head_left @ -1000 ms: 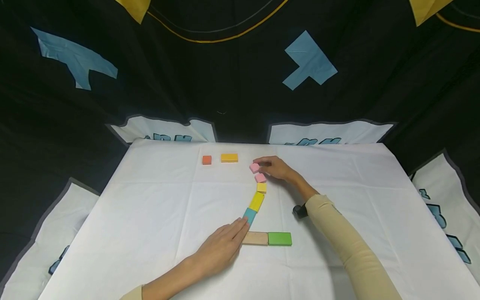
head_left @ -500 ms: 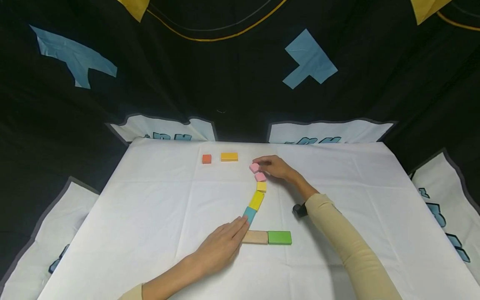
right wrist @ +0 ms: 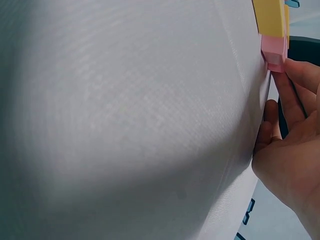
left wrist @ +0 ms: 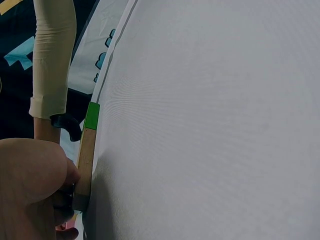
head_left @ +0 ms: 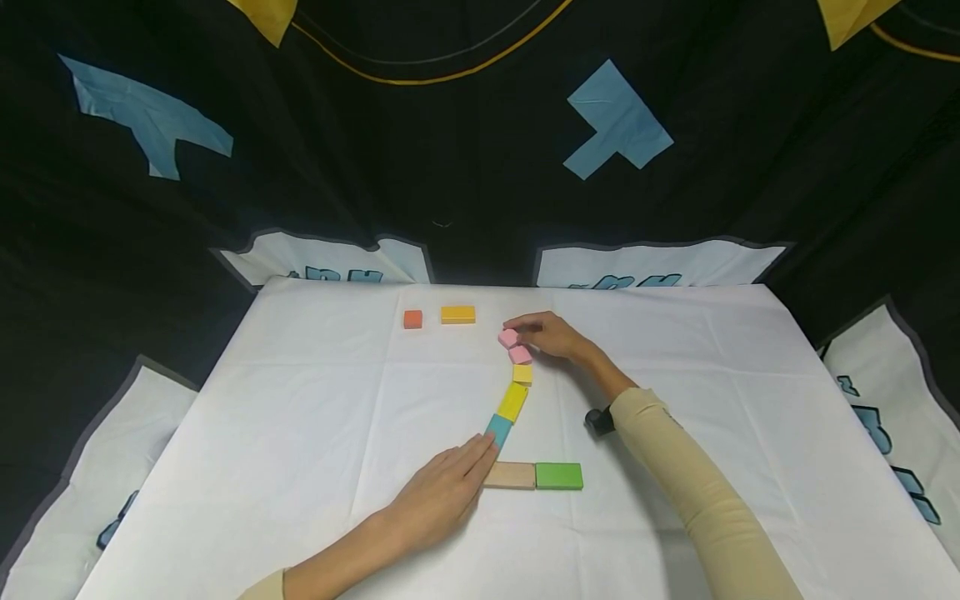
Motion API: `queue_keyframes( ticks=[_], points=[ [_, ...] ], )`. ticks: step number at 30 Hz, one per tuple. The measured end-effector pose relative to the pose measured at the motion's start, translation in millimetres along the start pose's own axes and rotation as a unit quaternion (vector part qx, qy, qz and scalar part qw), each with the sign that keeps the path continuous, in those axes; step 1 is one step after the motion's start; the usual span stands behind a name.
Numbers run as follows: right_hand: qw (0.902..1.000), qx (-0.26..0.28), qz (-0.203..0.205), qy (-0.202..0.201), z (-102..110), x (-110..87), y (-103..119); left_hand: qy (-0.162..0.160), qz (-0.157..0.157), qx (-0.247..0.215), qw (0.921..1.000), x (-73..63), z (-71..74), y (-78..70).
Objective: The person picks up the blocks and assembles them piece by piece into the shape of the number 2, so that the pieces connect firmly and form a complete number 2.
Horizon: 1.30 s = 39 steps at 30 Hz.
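My right hand [head_left: 553, 334] pinches a pink block [head_left: 507, 338] between thumb and fingers at the far end of a curved row. Against it lies a second pink block [head_left: 520, 355], followed by a small yellow block [head_left: 522, 373], a longer yellow block [head_left: 513, 402] and a blue block [head_left: 498, 428]. Straight fingers of my left hand [head_left: 440, 497] rest along the blue block's near end and hide part of it. Beside those fingers, a plain wooden block [head_left: 511, 475] meets a green block [head_left: 558, 476] end to end. In the left wrist view, the thumb is right at the wooden block [left wrist: 86, 157].
Toward the back of the white-covered table [head_left: 300, 417] lie an orange cube [head_left: 412, 319] and an orange-yellow block [head_left: 458, 315]. Black cloth [head_left: 480, 167] hangs behind the table. A dark wrist camera [head_left: 599, 422] sticks out from the right sleeve.
The held pink block has shifted slightly toward me, and the gap to the second pink block has closed. My left hand stays in place.
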State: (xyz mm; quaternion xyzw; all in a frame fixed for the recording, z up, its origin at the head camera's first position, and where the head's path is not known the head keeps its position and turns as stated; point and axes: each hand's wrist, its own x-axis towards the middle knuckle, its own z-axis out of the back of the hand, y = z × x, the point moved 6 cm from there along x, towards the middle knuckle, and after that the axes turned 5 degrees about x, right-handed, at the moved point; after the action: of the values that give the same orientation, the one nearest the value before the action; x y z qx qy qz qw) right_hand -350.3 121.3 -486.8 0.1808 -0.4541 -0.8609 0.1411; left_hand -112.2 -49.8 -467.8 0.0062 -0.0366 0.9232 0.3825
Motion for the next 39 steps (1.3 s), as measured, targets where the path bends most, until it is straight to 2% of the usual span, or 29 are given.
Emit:
queue_keyframes(
  ticks=[39],
  points=[
    [0.9997, 0.019, -0.006, 0.015, -1.1, -1.6, -0.2, -0.008, -0.003, 0.002, 1.0, -0.4, -1.1, 0.2]
  ],
)
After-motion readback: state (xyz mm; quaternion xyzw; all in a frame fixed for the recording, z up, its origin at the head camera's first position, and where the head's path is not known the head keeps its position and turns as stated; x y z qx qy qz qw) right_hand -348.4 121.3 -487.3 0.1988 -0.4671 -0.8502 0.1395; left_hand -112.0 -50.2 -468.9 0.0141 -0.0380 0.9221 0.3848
